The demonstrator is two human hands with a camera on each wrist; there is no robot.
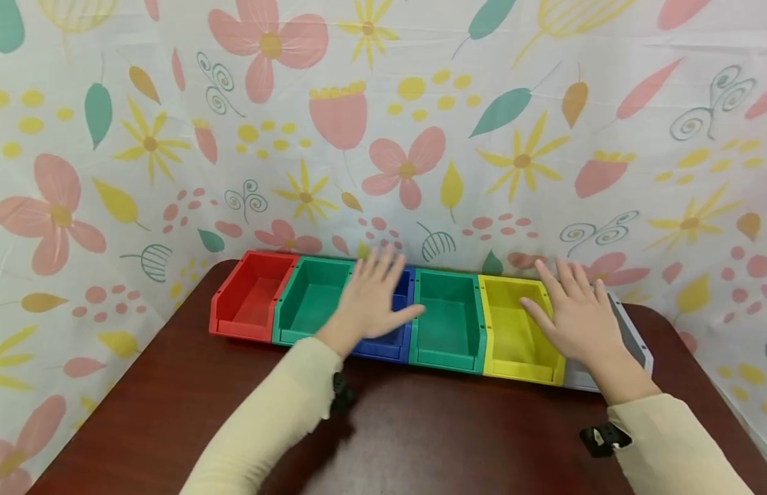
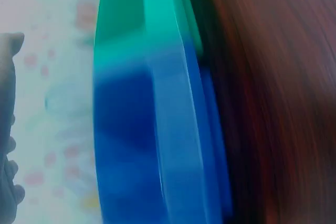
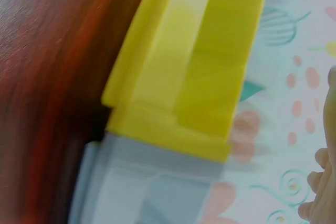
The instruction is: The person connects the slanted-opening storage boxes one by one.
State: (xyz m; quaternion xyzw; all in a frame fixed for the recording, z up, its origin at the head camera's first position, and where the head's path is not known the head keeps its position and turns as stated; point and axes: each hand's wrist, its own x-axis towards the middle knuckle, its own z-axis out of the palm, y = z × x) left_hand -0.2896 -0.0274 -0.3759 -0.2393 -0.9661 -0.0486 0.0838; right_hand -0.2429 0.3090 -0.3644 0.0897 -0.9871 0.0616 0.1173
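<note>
My left hand point(image 1: 372, 295) is spread over the blue bin point(image 1: 390, 340), fingers straight and thumb pointing right, holding nothing. Over the grey bin point(image 1: 631, 337) and the right side of the yellow bin point(image 1: 513, 330) is my right hand point(image 1: 575, 320), its fingers also straight and apart with nothing in them. In the left wrist view the blue bin point(image 2: 178, 145) looks blurred, and the hand point(image 2: 6, 129) shows at the left edge. The right wrist view has the yellow bin point(image 3: 210, 66) beside the grey one point(image 3: 147, 192), with the hand point(image 3: 325, 156) at the right edge.
A red bin point(image 1: 250, 295), a green bin point(image 1: 315, 295) and a second green bin point(image 1: 448, 320) belong to the same row along the back of the dark wooden table point(image 1: 420, 426). Behind them hangs a flower-patterned cloth point(image 1: 383, 82). A black strap point(image 1: 604, 440) sits at the right wrist.
</note>
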